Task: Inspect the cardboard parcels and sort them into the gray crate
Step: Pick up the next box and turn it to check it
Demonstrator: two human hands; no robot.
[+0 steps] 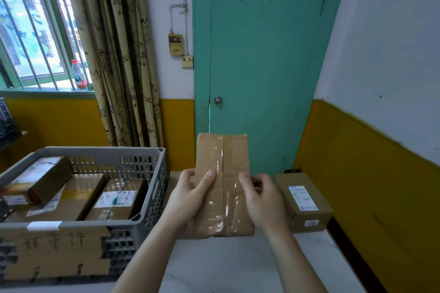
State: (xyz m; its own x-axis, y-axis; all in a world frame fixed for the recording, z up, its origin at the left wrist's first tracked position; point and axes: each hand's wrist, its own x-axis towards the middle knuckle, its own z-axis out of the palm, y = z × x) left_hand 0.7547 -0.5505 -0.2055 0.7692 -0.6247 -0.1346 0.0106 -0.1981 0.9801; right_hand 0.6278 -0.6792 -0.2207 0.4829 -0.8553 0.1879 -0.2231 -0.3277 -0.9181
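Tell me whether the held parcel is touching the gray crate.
Apart. The head view shows the held parcel, gripped by the left hand and right hand, with open space before the gray crate.

We see a parcel (222, 173) of matt brown cardboard, its seam covered by glossy clear tape that catches the light. The gray crate (142, 157) looks like hard moulded plastic with perforated walls, and a rough-torn cardboard sign (54, 252) hangs on its front. The table (238, 266) is smooth, pale and marble-like. The curtain (123, 54) is patterned cloth; the door (262, 54) carries scuffed teal paint and a shiny metal knob (217, 100).
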